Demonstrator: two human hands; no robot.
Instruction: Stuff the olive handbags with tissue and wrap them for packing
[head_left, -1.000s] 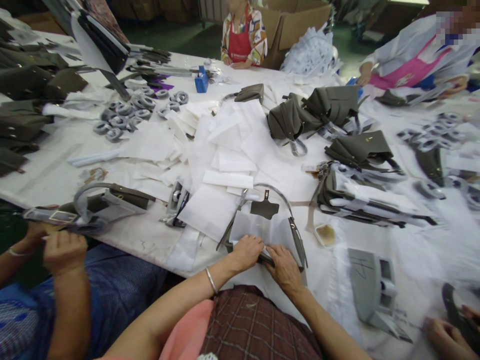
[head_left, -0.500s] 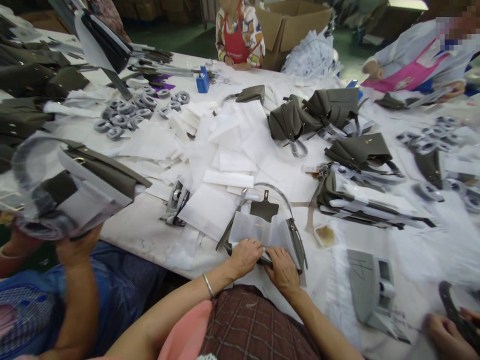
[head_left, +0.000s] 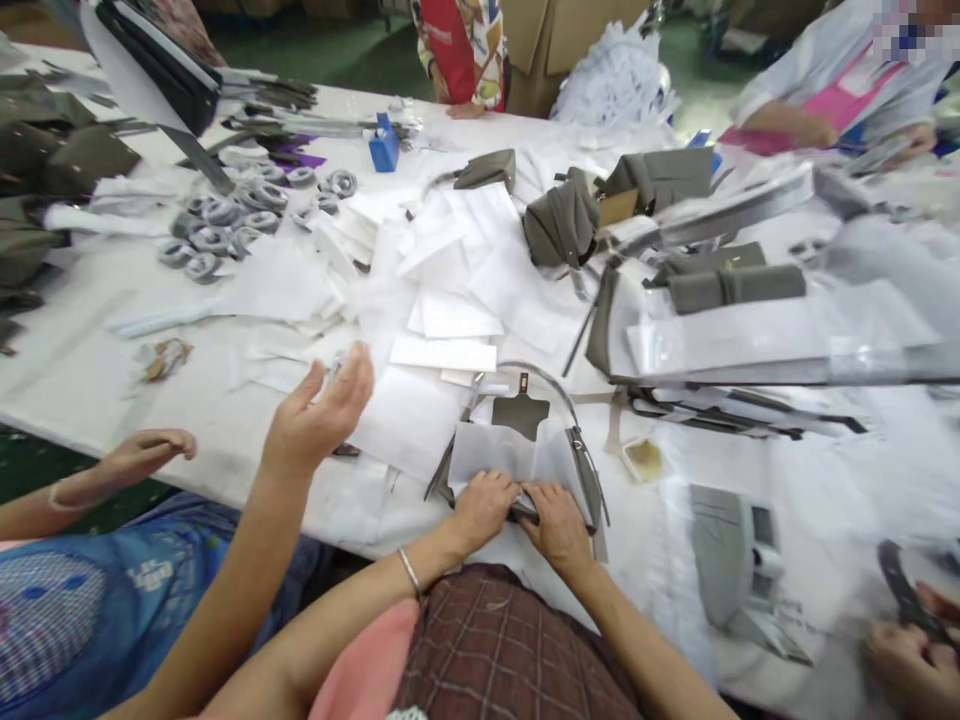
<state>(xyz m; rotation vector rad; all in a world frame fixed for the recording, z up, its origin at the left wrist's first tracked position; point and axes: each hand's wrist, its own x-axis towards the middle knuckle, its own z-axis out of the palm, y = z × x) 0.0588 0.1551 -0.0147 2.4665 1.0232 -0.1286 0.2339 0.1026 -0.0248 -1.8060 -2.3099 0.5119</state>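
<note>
A dark olive handbag (head_left: 589, 468) lies right in front of me on the white-covered table. A translucent white sheet (head_left: 491, 450) spreads across it, and a dark flap (head_left: 519, 416) with a small metal fitting shows beyond the sheet. Its wrapped handle (head_left: 561, 385) arches toward the far side. My left hand (head_left: 486, 503) and my right hand (head_left: 556, 525) meet at the bag's near edge, fingers bent and closed on it. Their fingertips almost touch, and what lies beneath them is partly hidden.
White sheets (head_left: 457, 315) lie beyond the bag. To the right are a large wrapped bag (head_left: 739, 290), a small dish (head_left: 643, 460) and a grey tape dispenser (head_left: 724, 555). At left, a co-worker's raised hand (head_left: 319, 415) reaches near my left arm. Grey rolls (head_left: 217, 225) sit farther back.
The co-worker on the left no longer holds a wrapped bag; that person's hands are now empty. A large wrapped bag now appears over the pile at right. My hands stay at the handbag's near edge.
</note>
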